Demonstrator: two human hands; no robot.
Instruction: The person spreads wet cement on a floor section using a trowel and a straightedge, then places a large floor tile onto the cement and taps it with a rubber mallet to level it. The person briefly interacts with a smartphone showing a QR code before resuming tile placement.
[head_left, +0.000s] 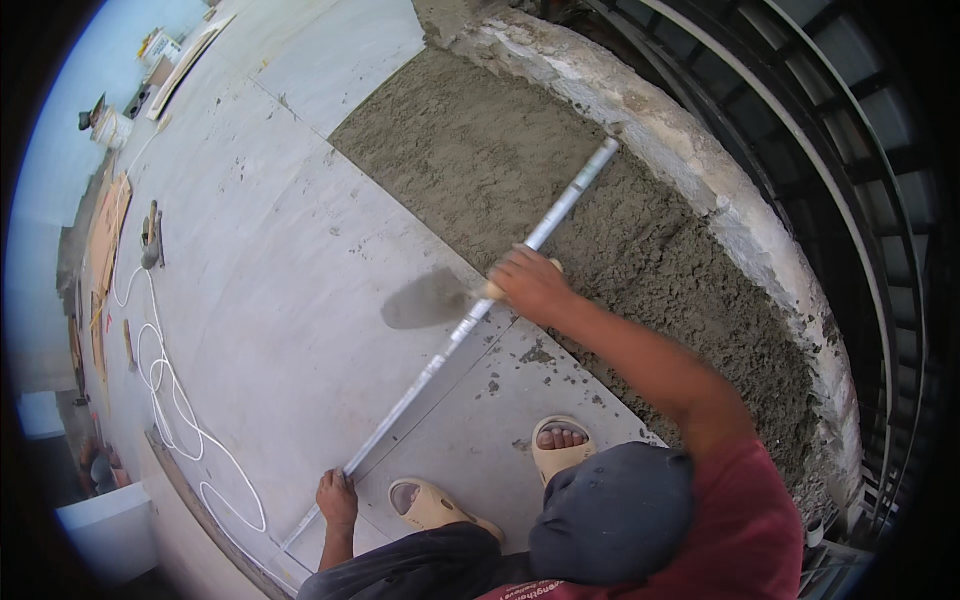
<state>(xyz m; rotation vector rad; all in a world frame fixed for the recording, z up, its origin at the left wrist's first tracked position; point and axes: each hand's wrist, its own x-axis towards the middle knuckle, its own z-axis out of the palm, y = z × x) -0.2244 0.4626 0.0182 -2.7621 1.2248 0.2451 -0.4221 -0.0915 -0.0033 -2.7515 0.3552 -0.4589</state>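
A long silvery metal straightedge (400,403) runs diagonally from the smooth grey tiles at lower left onto the rough wet mortar bed (470,130) at upper right. My left hand (337,500) is closed round its near end. Farther up, my right hand (527,280) is closed on the pale handle of a trowel (425,300) and lies over the straightedge. Whether its fingers also grip the bar, I cannot tell. The trowel's grey blade is blurred and juts out to the left, above the tiles. Below it, crumbs of mortar (537,354) are scattered.
A broken concrete edge (690,165) borders the mortar, with dark metal railings (850,190) beyond. White cable (180,400) loops over the tiles at left, near a tool with a wooden handle (150,240). A bucket (112,128) stands at far left. Sandalled feet (562,445) are close by.
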